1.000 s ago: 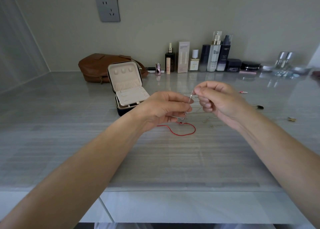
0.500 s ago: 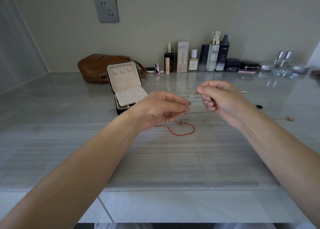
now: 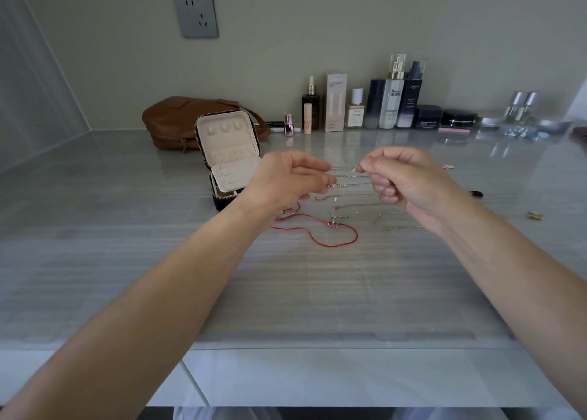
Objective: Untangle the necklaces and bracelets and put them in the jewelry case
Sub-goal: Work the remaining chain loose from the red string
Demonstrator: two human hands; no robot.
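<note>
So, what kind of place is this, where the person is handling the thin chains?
Most likely a dressing table or vanity counter at home. A row of skincare bottles stands along the wall, an open jewelry case sits on the grey countertop, and a brown leather bag lies behind it.

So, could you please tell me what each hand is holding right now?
Left hand: pinches one end of a silver chain.
Right hand: pinches the chain's other end.
</note>
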